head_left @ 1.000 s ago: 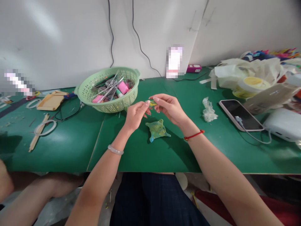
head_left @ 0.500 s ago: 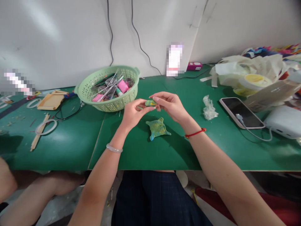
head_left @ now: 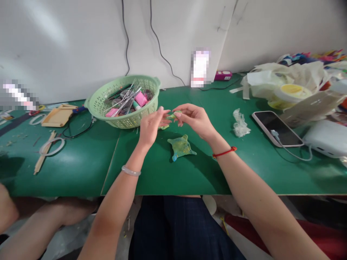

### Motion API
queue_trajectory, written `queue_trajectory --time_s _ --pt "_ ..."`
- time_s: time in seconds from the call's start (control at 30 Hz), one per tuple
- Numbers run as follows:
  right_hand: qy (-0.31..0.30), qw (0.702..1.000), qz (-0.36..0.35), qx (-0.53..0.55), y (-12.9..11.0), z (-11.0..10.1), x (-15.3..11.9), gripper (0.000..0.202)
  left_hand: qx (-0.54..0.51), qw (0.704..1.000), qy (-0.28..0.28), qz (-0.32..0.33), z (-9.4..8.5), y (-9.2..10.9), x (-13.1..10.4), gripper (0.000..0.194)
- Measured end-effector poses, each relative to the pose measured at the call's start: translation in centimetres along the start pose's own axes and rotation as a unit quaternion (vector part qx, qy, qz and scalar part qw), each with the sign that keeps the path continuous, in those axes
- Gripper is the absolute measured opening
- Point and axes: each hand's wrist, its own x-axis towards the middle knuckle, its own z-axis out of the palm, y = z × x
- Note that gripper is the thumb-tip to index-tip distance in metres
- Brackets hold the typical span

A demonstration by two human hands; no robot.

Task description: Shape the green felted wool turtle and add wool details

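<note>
Between thumb and fingers, my right hand (head_left: 195, 120) pinches a small green-and-yellow piece (head_left: 170, 116) that looks like modelling clay. My left hand (head_left: 151, 126) is beside it, thumb lifted and fingers stretched towards the piece; I cannot tell whether they touch it. Another bit of yellow-green material (head_left: 164, 127) shows just past the left fingers, partly hidden. Below both hands, a flat, four-cornered, green-and-yellow clay-like shape (head_left: 181, 147) lies on the table, with one bluish corner nearest me.
A green plastic basket (head_left: 124, 121) of metal rods and pink pieces stands behind my left hand. To the right lie crumpled clear plastic (head_left: 240, 123), a phone (head_left: 279, 128) with a cable, and a yellow-lidded tub (head_left: 294, 92). A wooden tray (head_left: 59, 116) sits left; another person's legs show lower left.
My left thumb has lifted off the clay-like piece and the left fingers have straightened. The piece stays with my right hand. The flat shape has not moved.
</note>
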Motion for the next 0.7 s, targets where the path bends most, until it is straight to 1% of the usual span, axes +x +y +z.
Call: queue_trajectory --time_s 0.07,0.17,0.23,0.33,0.47,0.57,0.7 --pt "0.01 1.0 -0.004 0.002 -0.06 0.0 0.04 0.046 -0.044 0.998 -0.016 -0.053 -0.02 -0.18 0.2 0.062" --pt "0.022 1.0 0.002 -0.009 -0.08 -0.01 0.09 0.048 -0.078 0.993 -0.024 -0.088 0.09 -0.36 0.25 0.054" --pt "0.026 0.999 0.006 -0.018 -0.05 -0.06 0.13 0.048 -0.085 0.992 -0.023 -0.089 0.15 -0.4 0.18 0.048" --pt "0.032 0.999 0.004 -0.015 -0.06 -0.24 0.15 0.047 -0.088 0.991 -0.031 -0.091 0.09 -0.43 0.15 0.048" --pt "0.036 0.999 0.008 0.007 -0.23 -0.5 0.1 0.045 -0.091 0.987 -0.064 -0.115 0.03 -0.51 0.19 0.05" --pt "0.035 0.999 0.017 0.02 -0.31 -0.54 0.07 0.045 -0.099 0.985 -0.081 -0.119 0.19 -0.53 0.11 0.047" --pt "0.046 0.998 0.05 0.012 -0.14 -0.59 0.1 0.048 -0.108 0.987 -0.062 -0.105 0.28 -0.62 0.14 0.046"
